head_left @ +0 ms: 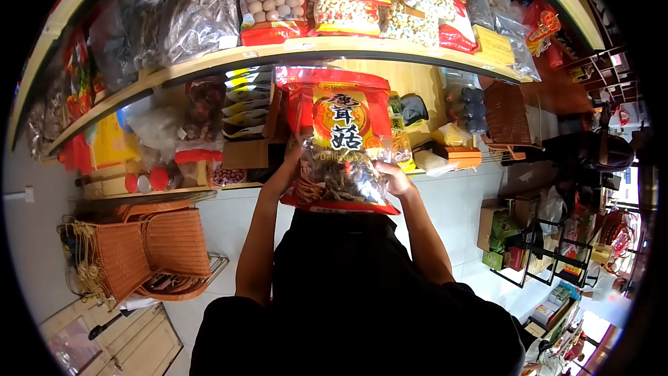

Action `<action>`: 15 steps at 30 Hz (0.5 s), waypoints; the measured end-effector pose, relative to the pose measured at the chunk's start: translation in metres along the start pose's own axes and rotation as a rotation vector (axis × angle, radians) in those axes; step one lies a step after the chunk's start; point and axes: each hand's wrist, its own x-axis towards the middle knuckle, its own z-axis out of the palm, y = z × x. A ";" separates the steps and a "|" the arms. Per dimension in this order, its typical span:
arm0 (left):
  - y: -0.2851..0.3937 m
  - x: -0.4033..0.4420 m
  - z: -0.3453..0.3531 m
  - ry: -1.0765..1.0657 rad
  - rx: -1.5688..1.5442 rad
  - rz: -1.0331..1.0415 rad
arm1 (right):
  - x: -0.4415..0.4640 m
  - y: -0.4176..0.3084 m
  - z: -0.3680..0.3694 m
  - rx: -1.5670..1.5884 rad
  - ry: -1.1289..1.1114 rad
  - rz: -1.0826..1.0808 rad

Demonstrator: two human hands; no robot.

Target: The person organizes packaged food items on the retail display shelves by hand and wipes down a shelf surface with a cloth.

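A large red and clear plastic bag of dried mushrooms (342,141), with Chinese lettering on its front, is upright before my body. Another red edge shows behind its left side; whether that is a second bag I cannot tell. My left hand (291,161) grips the bag's left side, its fingers mostly hidden behind it. On the opposite side my right hand (396,179) holds the lower edge, the thumb lying on the front. The bag is in front of the lower shelf (358,68), beside a carton of stacked black and yellow packets (245,101).
Overhead, the upper shelf's edge (334,45) carries bags of nuts (348,14) and dried goods (198,10). Wicker chairs (149,251) stand at left. A brown basket (508,111) and racks of goods (543,237) are at right. A person in dark clothes (591,150) is farther right.
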 end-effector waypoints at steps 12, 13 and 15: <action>0.048 0.010 0.007 0.209 0.065 -0.076 | 0.049 -0.005 0.013 -0.215 0.171 0.016; 0.052 0.010 0.011 0.218 -0.004 -0.017 | 0.053 -0.007 0.012 -0.300 0.202 -0.018; 0.046 0.020 0.001 0.227 -0.073 0.038 | 0.063 -0.010 0.008 -0.274 0.151 -0.057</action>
